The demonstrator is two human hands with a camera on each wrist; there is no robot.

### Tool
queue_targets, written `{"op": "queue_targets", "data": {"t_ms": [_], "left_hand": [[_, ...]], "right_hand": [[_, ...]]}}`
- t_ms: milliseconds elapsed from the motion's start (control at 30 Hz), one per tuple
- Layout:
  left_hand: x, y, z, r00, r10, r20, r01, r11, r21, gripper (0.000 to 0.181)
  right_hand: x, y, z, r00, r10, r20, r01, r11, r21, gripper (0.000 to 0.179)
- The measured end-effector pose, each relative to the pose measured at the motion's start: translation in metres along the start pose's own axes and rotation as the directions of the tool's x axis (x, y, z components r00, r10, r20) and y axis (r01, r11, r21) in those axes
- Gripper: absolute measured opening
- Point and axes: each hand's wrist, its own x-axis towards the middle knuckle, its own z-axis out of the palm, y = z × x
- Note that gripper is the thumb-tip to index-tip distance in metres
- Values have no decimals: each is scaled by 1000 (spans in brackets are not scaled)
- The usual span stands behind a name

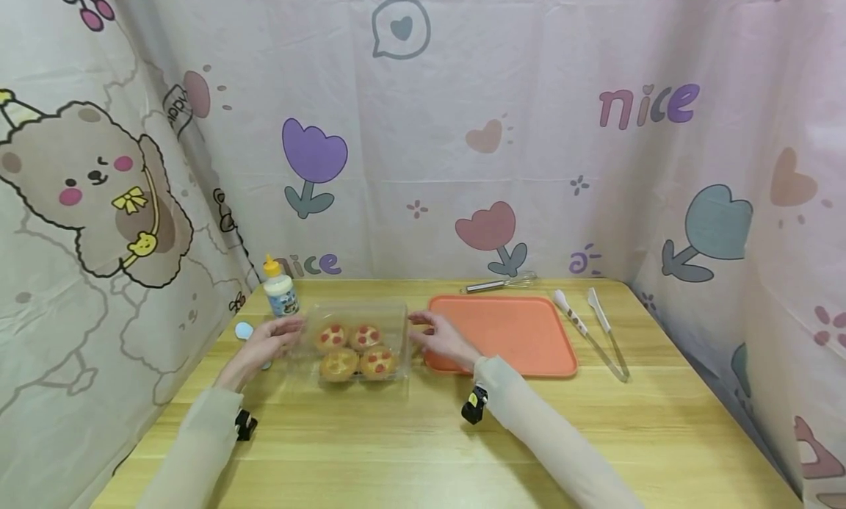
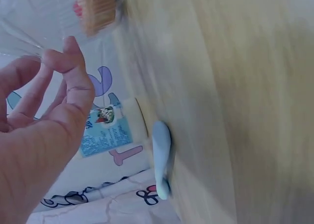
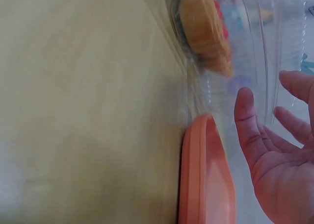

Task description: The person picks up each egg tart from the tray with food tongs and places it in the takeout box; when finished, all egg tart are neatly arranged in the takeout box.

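Observation:
A clear plastic food box [image 1: 353, 312] holds several small pastries, some with red toppings [image 1: 366, 336], and stands left of the middle of the table. At its left side my left hand [image 1: 267, 341] pinches the plastic edge between thumb and fingers, as the left wrist view shows. My right hand [image 1: 446, 338] is at the box's right side, beside the tray. In the right wrist view the fingers of the right hand [image 3: 284, 155] are spread and loosely bent near the clear plastic wall; whether they touch it I cannot tell.
An orange tray [image 1: 499, 336] lies right of the box, with tongs [image 1: 598, 333] beyond it and a whisk [image 1: 499, 283] behind. A squeeze bottle with a yellow tip [image 1: 282, 292] stands at the back left. Near the left hand lies a pale blue utensil [image 2: 162, 153].

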Motion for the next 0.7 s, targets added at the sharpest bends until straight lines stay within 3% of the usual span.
{"op": "queue_targets", "data": {"t_ms": [167, 300, 467, 700], "left_hand": [[-12, -2, -4, 997, 17, 72, -18, 1000, 15, 56], [-22, -5, -7, 992, 31, 121, -30, 1000, -7, 59], [-32, -11, -9, 989, 28, 147, -20, 998, -57, 60], [-41, -16, -10, 981, 50, 190, -28, 993, -114, 62]], "right_hand": [[-9, -4, 3, 1000, 9, 16, -9, 1000, 9, 53], [-17, -6, 8, 999, 29, 25, -31, 997, 77, 54], [-28, -10, 16, 997, 55, 46, -62, 985, 164, 55], [-40, -12, 20, 996, 66, 59, -77, 977, 201, 46]]}}
